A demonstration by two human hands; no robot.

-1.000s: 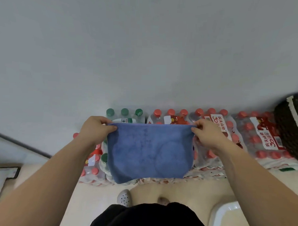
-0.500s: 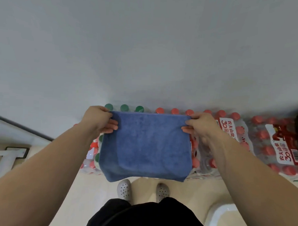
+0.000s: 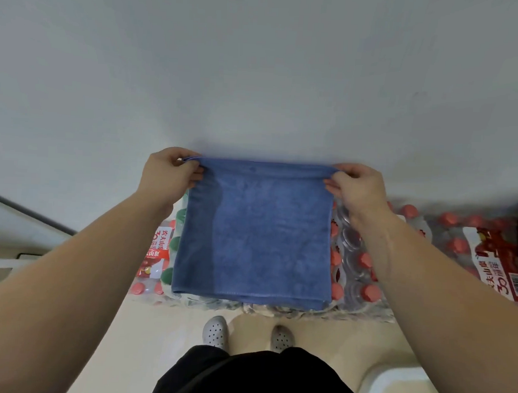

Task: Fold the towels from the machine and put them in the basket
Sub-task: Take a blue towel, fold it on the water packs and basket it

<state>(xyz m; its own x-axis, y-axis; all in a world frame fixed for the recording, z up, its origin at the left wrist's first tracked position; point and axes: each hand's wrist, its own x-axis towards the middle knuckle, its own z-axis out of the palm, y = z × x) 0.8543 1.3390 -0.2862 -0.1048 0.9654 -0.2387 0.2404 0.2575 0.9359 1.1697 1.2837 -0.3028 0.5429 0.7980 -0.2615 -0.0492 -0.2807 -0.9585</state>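
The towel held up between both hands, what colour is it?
Plain blue terry towel, no pattern; the head view shows it.

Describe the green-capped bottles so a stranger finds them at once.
Along the foot of the white wall lie shrink-wrapped packs of water bottles. Just past the left edge of the blue towel, the green-capped bottles peek out; all neighbouring caps are red.

towel [image 3: 253,234] between left hand [image 3: 168,174], right hand [image 3: 356,187] | bottle packs [image 3: 359,260] behind
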